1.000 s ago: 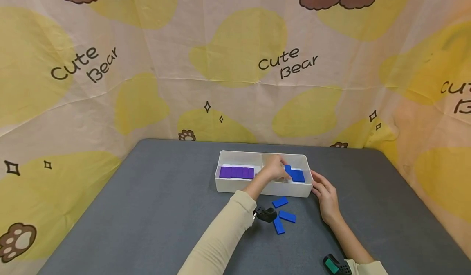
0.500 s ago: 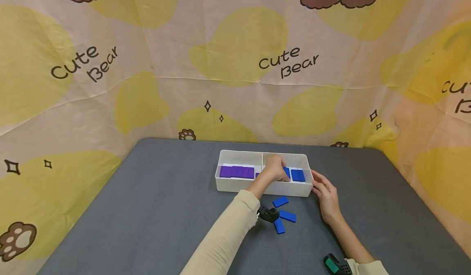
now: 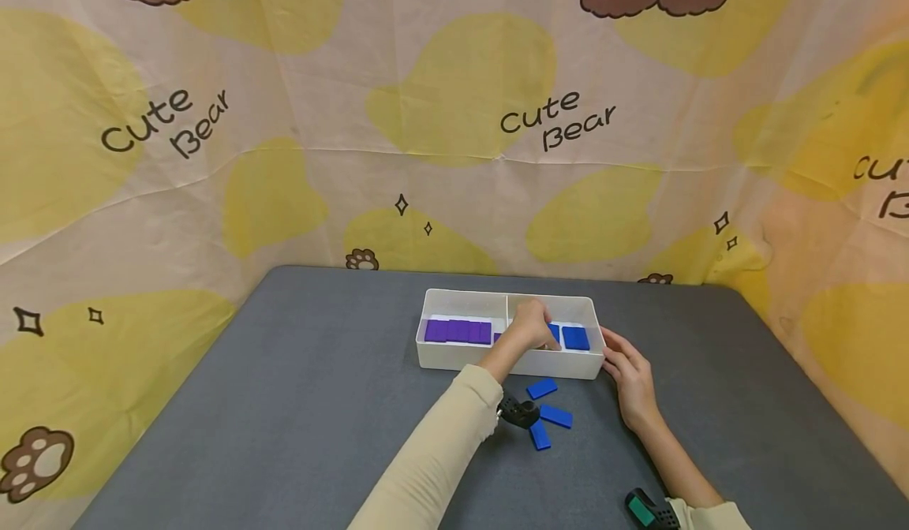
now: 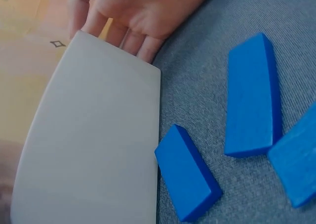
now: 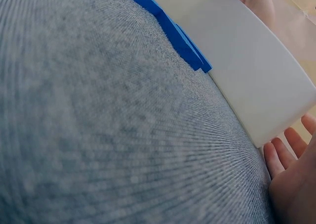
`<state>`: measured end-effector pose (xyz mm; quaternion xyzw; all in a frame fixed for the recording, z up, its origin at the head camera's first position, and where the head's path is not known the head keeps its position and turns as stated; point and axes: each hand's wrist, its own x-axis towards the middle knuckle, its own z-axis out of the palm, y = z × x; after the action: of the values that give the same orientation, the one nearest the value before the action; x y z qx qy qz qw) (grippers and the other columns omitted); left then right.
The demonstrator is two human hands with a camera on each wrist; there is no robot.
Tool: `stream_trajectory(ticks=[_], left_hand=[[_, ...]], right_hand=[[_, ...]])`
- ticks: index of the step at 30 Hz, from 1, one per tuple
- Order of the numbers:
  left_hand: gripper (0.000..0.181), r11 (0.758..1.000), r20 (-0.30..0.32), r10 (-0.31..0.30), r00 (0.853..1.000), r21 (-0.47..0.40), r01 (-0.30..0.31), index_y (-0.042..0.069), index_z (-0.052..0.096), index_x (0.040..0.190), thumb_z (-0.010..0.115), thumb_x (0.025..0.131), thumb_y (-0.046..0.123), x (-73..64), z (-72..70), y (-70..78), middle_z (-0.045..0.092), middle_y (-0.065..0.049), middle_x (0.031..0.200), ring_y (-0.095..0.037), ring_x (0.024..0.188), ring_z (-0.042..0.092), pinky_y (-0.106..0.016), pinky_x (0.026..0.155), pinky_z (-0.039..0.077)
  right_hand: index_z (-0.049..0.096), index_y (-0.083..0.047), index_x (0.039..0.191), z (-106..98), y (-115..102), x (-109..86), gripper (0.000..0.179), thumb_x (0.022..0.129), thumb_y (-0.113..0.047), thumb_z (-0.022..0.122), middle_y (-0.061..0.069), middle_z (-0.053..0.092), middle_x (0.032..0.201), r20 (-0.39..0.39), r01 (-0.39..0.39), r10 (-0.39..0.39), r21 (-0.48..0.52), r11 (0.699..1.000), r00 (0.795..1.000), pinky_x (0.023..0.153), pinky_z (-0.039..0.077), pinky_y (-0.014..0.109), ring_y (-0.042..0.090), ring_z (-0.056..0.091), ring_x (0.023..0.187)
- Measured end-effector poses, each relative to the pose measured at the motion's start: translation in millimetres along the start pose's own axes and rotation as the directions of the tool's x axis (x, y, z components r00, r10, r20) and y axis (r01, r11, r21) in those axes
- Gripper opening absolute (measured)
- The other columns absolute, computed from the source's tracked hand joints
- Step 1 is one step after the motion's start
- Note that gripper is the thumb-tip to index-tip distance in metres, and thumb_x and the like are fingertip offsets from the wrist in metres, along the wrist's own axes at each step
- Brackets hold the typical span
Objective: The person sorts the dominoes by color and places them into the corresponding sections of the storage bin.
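Observation:
A white two-compartment box (image 3: 461,356) stands on the table. My left hand (image 3: 527,326) reaches into its right compartment, thumb and fingers pinching a blue block (image 3: 555,333), which the hand partly hides. Just right of that block lies more blue (image 3: 576,337), flat on the compartment floor. At the box's right end, my right hand (image 3: 632,384) rests its relaxed fingers against the outer wall; the left wrist view shows those fingers (image 4: 133,41) at the box corner. Purple blocks (image 3: 458,331) lie in a row in the left compartment.
Three loose blue blocks lie on the grey table in front of the box: one (image 3: 542,389) close to its front wall, another (image 3: 556,416) nearer, and a third (image 3: 540,436) nearest. Behind the table hangs a patterned cloth (image 3: 454,120).
From one second ago, the pinched blue block has come lower and slightly left, with a gap now between it and the blue at the right. The right hand has stayed at the box end.

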<state>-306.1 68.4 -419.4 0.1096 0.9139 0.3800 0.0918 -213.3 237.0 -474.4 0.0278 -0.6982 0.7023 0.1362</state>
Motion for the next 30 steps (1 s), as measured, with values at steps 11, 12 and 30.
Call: stream_trajectory(ticks=[11, 12, 30], left_hand=[[0.047, 0.998, 0.031, -0.007, 0.999, -0.069, 0.009, -0.005, 0.074, 0.115, 0.095, 0.074, 0.003, 1.4, 0.3, 0.6, 0.069, -0.013, 0.1, -0.01, 0.057, 0.058, -0.017, 0.058, 0.051], [0.047, 0.997, 0.036, -0.008, 0.999, -0.076, 0.011, -0.005, 0.074, 0.115, 0.095, 0.074, 0.002, 1.2, 0.2, 0.6, 0.07, -0.014, 0.1, -0.01, 0.057, 0.059, -0.017, 0.058, 0.051], [0.05, 0.989, 0.094, -0.027, 0.995, -0.144, 0.04, -0.005, 0.069, 0.125, 0.09, 0.08, 0.002, -1.6, -10.1, 5.4, 0.072, -0.015, 0.097, -0.013, 0.062, 0.061, -0.017, 0.057, 0.048]], right_hand=[[0.043, 0.019, 0.149, 0.3, 0.4, 0.1, 0.045, 0.11, -0.005, 0.043, -0.02, 0.064, 0.122, -0.006, -0.003, 0.003, 0.004, 1.0, 1.0, 0.091, 0.051, 0.011, 0.0, 0.06, 0.114], [0.044, 0.019, 0.148, 0.3, 0.7, 0.2, 0.045, 0.11, -0.005, 0.043, -0.019, 0.065, 0.122, -0.007, -0.001, 0.001, 0.006, 1.0, 1.0, 0.091, 0.051, 0.011, 0.0, 0.061, 0.114], [0.043, 0.02, 0.148, -0.7, 1.5, 1.1, 0.045, 0.11, -0.005, 0.043, -0.019, 0.066, 0.122, 0.003, 0.014, -0.014, 0.032, 0.999, 1.0, 0.091, 0.052, 0.012, -0.001, 0.061, 0.113]])
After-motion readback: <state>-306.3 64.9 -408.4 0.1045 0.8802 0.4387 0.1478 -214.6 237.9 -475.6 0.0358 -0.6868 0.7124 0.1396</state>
